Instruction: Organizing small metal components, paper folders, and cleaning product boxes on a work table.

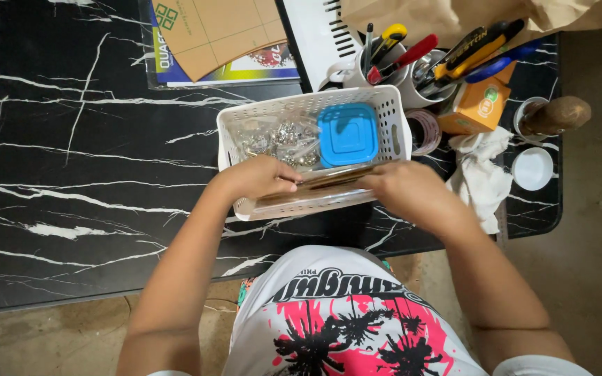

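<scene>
Seen from the head camera, looking straight down, a white perforated plastic basket [313, 150] sits on a black table with white marble veining [85, 174], close to the person's body. Both hands reach into the near side of the basket: the left hand [256, 177] and the right hand [402, 186] each grip one end of a long, flat brown object [329, 179] that lies across the basket's front edge, fingers curled around it, the hands well apart from each other. What exactly the brown object is cannot be told. Inside the basket, beyond the hands, lie a clear bag of small silvery metal parts [276, 138] and, just beside it, a square blue lid [347, 134]. Behind the basket stand white cups stuffed with tools [412, 63], an orange box [475, 106], a crumpled white cloth [481, 174] and a cardboard sheet on a colourful booklet [221, 35]
</scene>
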